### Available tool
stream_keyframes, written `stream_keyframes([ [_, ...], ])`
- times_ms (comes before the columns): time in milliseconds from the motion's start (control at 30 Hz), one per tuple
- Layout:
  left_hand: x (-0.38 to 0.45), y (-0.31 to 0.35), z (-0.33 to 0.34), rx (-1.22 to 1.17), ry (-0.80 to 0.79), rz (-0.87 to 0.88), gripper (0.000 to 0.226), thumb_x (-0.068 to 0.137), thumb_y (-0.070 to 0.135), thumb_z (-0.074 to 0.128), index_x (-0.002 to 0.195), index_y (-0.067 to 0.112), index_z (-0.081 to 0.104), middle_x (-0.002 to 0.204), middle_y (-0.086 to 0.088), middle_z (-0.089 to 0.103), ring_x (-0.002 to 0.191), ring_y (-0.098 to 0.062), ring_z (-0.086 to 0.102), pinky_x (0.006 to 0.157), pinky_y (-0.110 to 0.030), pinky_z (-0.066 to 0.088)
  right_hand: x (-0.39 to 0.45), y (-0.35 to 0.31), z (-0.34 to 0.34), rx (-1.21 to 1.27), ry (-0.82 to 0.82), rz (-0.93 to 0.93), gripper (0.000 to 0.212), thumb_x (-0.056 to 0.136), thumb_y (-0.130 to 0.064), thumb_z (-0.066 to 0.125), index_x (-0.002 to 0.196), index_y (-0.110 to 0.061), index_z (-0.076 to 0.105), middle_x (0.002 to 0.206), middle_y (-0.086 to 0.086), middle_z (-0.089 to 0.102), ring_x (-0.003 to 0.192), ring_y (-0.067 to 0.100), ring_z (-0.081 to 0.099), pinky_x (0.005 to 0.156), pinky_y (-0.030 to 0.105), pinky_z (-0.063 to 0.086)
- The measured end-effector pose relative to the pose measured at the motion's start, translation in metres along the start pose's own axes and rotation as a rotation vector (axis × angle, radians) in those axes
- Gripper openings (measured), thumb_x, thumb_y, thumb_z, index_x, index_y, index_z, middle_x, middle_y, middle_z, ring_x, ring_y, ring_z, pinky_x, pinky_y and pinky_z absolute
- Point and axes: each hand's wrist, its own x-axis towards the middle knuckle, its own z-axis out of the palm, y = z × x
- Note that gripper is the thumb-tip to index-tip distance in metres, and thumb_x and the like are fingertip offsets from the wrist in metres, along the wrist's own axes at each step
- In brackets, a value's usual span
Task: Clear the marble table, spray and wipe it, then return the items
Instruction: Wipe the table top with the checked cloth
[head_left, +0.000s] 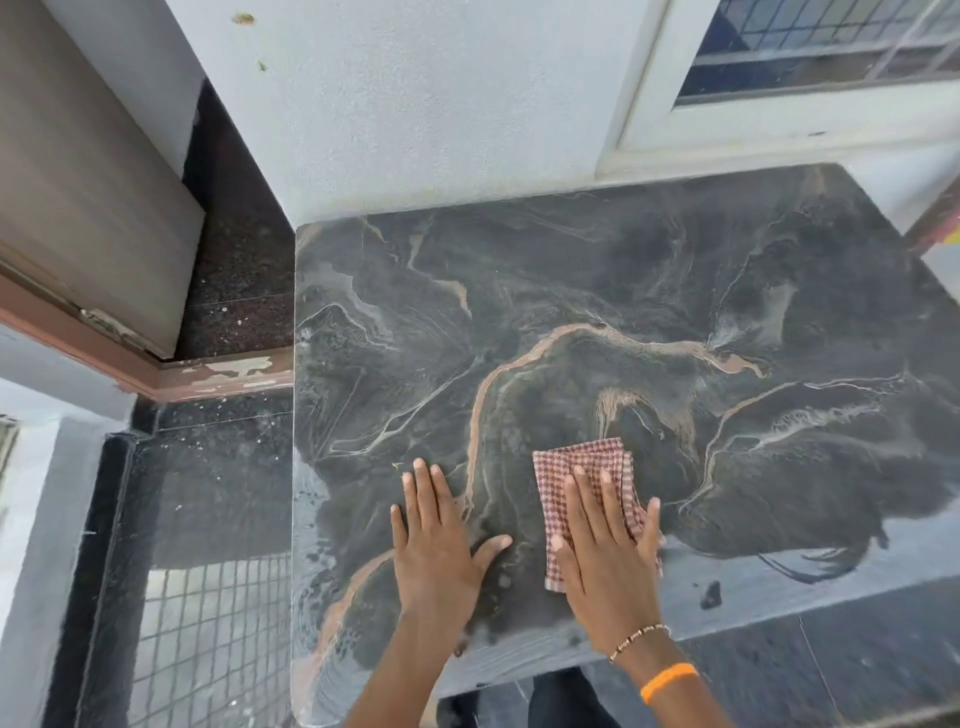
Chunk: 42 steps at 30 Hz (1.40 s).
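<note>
Your right hand (605, 540) lies flat, fingers straight and slightly spread, pressing a folded red-and-white checked cloth (584, 473) onto the marble table (623, 291); the cloth sits in the near half of the top, a little right of its centre line, with its far edge and left edge showing beyond your fingertips. Your left hand (436, 540) rests palm down on the bare stone just beside the cloth, fingers straight, thumb splayed toward the right hand, holding nothing. The two hands are near each other but apart. The dark slab, veined in tan and grey, carries only the cloth and your hands; open stone extends to the far edge, to the left edge and out to the right. The far edge meets a pale wall (415, 104) and the sill below a barred window (831, 47). The left edge stands free above dark speckled floor tiles (228, 483), with a metal grille (218, 639) lower down and a brown doorframe (208, 376) beyond. The near edge runs under your wrists. The right wrist wears a beaded bracelet (639, 640) and an orange band (667, 682).
</note>
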Motion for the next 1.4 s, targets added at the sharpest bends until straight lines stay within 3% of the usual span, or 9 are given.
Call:
stream_keyframes([
  [100, -0.002, -0.005, -0.001, 0.004, 0.015, 0.04, 0.102, 0.077, 0.076, 0.021, 0.134, 0.007, -0.028, 0.154, -0.012, -0.021, 0.144, -0.026, -0.014, 0.119, -0.041, 0.004, 0.008, 0.003, 0.0, -0.049, -0.019, -0.068, 0.064, 0.096, -0.039, 0.0, 0.141, -0.007, 0.033, 0.15, 0.009, 0.033, 0.139, 0.028, 0.031, 0.114, 0.041, 0.005],
  [200, -0.001, -0.005, -0.002, -0.001, 0.013, 0.05, 0.103, 0.078, 0.076, 0.022, 0.138, 0.006, -0.025, 0.155, -0.012, -0.02, 0.144, -0.026, -0.014, 0.119, -0.041, 0.006, 0.024, 0.016, 0.008, -0.064, -0.05, -0.131, 0.061, 0.095, -0.045, 0.009, 0.147, -0.013, 0.012, 0.156, 0.006, 0.011, 0.144, 0.027, 0.014, 0.115, 0.042, 0.002],
  [333, -0.001, -0.009, -0.003, -0.035, -0.001, 0.071, 0.102, 0.079, 0.075, 0.024, 0.139, 0.008, -0.025, 0.152, -0.01, -0.025, 0.144, -0.026, -0.016, 0.119, -0.041, 0.003, 0.046, 0.01, 0.008, -0.08, 0.001, -0.084, 0.064, 0.091, -0.045, 0.024, 0.146, -0.013, 0.021, 0.154, 0.008, 0.022, 0.142, 0.026, 0.023, 0.118, 0.044, 0.015],
  [467, 0.001, -0.017, -0.002, -0.105, 0.0, 0.117, 0.099, 0.083, 0.069, 0.032, 0.137, 0.011, -0.027, 0.146, -0.005, -0.034, 0.138, -0.021, -0.027, 0.117, -0.038, -0.005, 0.1, -0.022, 0.006, -0.008, -0.032, -0.099, 0.065, 0.091, -0.045, 0.012, 0.148, -0.015, 0.006, 0.158, 0.008, 0.006, 0.146, 0.027, 0.006, 0.117, 0.044, 0.001],
  [667, -0.003, -0.053, 0.003, -0.366, 0.151, 0.052, 0.08, 0.091, 0.042, 0.046, 0.14, 0.025, -0.014, 0.152, 0.011, -0.015, 0.139, -0.009, -0.022, 0.116, -0.031, -0.01, 0.215, -0.102, -0.006, 0.071, -0.003, -0.166, 0.062, 0.095, -0.039, 0.025, 0.148, -0.016, 0.005, 0.159, 0.007, 0.001, 0.146, 0.025, -0.001, 0.117, 0.044, -0.007],
  [800, -0.016, -0.083, 0.005, -0.461, 0.246, -0.055, 0.077, 0.087, 0.033, 0.058, 0.142, 0.02, 0.007, 0.151, 0.008, 0.003, 0.142, -0.015, -0.002, 0.117, -0.039, 0.008, 0.244, -0.155, -0.009, 0.053, -0.027, -0.327, 0.06, 0.095, -0.037, 0.027, 0.148, -0.017, 0.007, 0.159, 0.006, 0.004, 0.146, 0.025, 0.001, 0.116, 0.045, -0.007],
  [1033, -0.035, -0.122, 0.006, -0.56, 0.334, -0.101, 0.071, 0.088, 0.017, 0.059, 0.144, 0.017, 0.015, 0.154, -0.004, 0.016, 0.142, -0.024, 0.017, 0.107, -0.036, 0.029, 0.183, -0.126, 0.002, -0.022, -0.062, -0.554, 0.057, 0.095, -0.038, 0.025, 0.148, -0.026, 0.006, 0.159, -0.002, 0.003, 0.147, 0.019, 0.001, 0.117, 0.042, -0.005],
  [1300, -0.036, -0.137, -0.004, -0.735, 0.341, -0.14, 0.051, 0.092, -0.006, 0.038, 0.14, 0.01, 0.036, 0.141, -0.009, 0.046, 0.129, -0.023, 0.043, 0.102, -0.025, 0.034, 0.024, -0.076, 0.017, -0.001, 0.012, -0.256, 0.063, 0.087, -0.04, 0.031, 0.146, -0.018, 0.023, 0.153, 0.003, 0.023, 0.142, 0.025, 0.02, 0.114, 0.042, 0.005],
  [1400, -0.034, -0.144, -0.007, -0.763, 0.35, -0.12, 0.056, 0.086, -0.017, 0.037, 0.136, 0.008, 0.042, 0.135, -0.009, 0.052, 0.123, -0.024, 0.05, 0.103, -0.033, 0.042, -0.004, -0.105, 0.027, -0.012, -0.012, -0.228, 0.065, 0.085, -0.043, 0.032, 0.145, -0.018, 0.027, 0.153, 0.005, 0.027, 0.141, 0.027, 0.024, 0.111, 0.047, 0.011],
])
